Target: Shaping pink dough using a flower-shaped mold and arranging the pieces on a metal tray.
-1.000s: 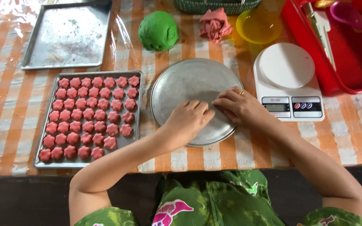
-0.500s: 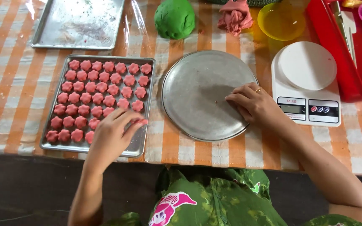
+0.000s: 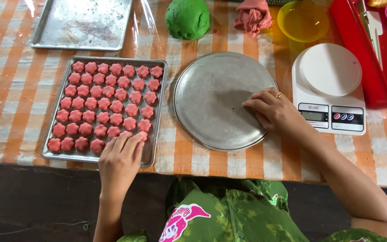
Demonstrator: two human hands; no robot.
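A metal baking tray (image 3: 160,96) holds several rows of pink flower-shaped dough pieces (image 3: 108,105). My left hand (image 3: 119,161) lies over the tray's near right corner, its fingertips closed on a pink dough piece (image 3: 142,135) at the end of the front row. A round metal plate (image 3: 216,96) sits to the right of the tray, bare apart from small crumbs. My right hand (image 3: 276,112), with a ring on one finger, rests on the plate's right rim with bent fingers and nothing visible in it.
A white kitchen scale (image 3: 330,87) stands right of the plate. Behind are a green dough ball (image 3: 187,18), a pink dough lump (image 3: 253,15), a yellow bowl (image 3: 303,20), a second metal tray (image 3: 83,22) and a red tray (image 3: 372,58). An orange-checked cloth covers the table.
My left hand left the round plate and went left to the tray's near right corner with a pink piece. My right hand stayed on the plate's right side.
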